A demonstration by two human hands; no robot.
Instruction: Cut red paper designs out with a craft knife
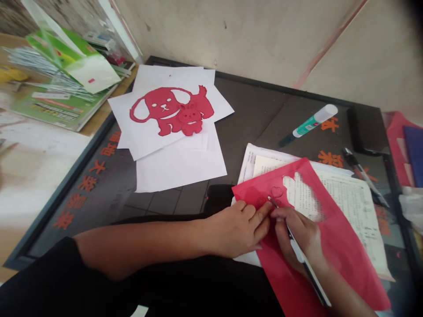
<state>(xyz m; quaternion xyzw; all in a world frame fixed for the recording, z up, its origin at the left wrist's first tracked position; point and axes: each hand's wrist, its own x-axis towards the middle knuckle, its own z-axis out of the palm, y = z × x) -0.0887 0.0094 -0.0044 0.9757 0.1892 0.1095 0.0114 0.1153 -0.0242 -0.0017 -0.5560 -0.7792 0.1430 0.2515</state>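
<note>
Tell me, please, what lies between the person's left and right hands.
In the head view, the tip of a craft knife and the red paper sheet lie between the left hand and right hand, which holds the knife.

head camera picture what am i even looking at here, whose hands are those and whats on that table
This picture comes from one camera worn on a person's head, looking forward and down, so the arms reach in from the bottom. There is no machine here, just two bare hands. The left hand rests on a red paper sheet, which lies over printed pages. The right hand holds a slim pen-shaped tool, probably a craft knife, with its tip on the sheet. Further up, on the dark table top, a red paper-cut dog lies on white sheets, and a glue stick lies to the right.
</note>
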